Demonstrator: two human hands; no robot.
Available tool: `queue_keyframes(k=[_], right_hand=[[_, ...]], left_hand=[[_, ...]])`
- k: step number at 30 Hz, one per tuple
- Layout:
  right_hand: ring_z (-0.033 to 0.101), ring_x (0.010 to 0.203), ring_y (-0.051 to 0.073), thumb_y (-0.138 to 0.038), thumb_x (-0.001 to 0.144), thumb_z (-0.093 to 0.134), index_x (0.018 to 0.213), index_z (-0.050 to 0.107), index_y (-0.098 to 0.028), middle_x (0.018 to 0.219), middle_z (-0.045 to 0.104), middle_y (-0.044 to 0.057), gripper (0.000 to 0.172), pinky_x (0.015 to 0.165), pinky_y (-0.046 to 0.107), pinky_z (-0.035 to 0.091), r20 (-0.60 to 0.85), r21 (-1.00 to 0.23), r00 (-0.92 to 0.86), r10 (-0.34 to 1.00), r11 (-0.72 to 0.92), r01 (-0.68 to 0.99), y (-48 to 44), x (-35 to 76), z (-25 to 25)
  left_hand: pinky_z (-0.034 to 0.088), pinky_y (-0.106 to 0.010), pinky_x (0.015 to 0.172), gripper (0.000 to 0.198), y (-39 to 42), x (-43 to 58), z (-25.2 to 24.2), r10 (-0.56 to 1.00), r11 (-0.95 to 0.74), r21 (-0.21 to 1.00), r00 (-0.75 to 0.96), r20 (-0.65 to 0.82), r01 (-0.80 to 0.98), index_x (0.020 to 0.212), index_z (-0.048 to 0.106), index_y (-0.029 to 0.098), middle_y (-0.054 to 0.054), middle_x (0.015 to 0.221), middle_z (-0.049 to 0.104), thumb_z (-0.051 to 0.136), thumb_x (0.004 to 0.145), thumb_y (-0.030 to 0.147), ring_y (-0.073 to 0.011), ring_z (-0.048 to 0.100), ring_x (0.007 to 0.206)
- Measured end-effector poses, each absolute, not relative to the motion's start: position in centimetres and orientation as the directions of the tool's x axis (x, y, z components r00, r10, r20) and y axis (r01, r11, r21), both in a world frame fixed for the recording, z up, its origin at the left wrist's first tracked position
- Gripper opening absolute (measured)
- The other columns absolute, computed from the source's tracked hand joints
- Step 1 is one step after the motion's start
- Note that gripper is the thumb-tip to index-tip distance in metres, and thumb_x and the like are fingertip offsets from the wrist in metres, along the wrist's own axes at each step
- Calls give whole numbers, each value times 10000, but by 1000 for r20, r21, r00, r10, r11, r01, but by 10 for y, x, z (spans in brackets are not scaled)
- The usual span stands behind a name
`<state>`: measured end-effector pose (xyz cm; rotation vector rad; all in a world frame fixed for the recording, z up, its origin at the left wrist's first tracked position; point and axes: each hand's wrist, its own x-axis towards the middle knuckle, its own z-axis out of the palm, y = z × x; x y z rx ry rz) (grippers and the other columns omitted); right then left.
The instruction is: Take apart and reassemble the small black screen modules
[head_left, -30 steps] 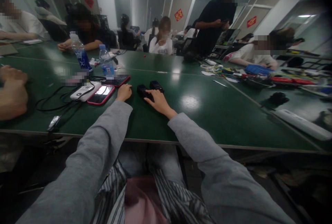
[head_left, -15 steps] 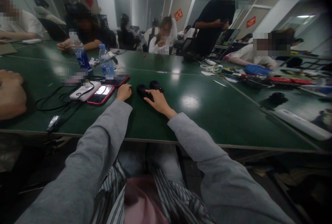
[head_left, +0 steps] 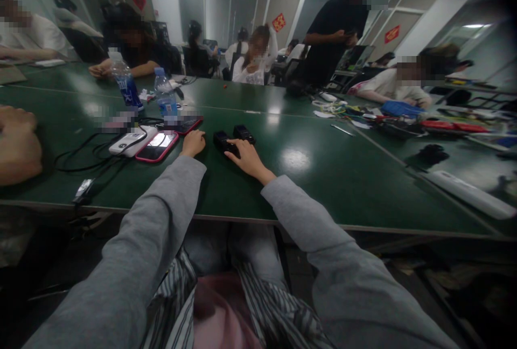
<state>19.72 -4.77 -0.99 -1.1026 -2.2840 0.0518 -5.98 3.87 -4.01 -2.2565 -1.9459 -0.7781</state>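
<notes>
Both my arms, in grey sleeves, reach out over a dark green table (head_left: 315,176). My left hand (head_left: 193,143) rests on the tabletop as a loose fist, right beside a pink-cased phone (head_left: 157,146), and nothing shows inside it. My right hand (head_left: 247,158) lies flat with its fingers stretched out, the fingertips touching the nearer of two small black devices (head_left: 223,141). The second black device (head_left: 243,133) sits just behind it.
A white power bank (head_left: 132,141), a red-cased phone (head_left: 183,124), black cables (head_left: 86,156) and two water bottles (head_left: 125,83) lie to the left. Another person's hands (head_left: 18,144) rest at the far left. Several people sit or stand around the table; tools clutter the right side (head_left: 404,120).
My hands have not moved. A seated person across the table has raised an arm to their head, and the hands at the far left have shifted slightly.
</notes>
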Motion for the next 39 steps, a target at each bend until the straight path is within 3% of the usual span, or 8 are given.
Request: queue_keyframes(k=[39], right_hand=[[581,1210,307,-502,1035,561,1419,529,-219,1329,628,131,479,1026,491,496,490,-335,-486,724,671,661,-46,198,-12]], left_hand=[[448,-385,1168,455,37,-59,-37,916,-194,258,81,392,947,1331,686,119,-142,1369,684,434,952,140,-266,606,1311]])
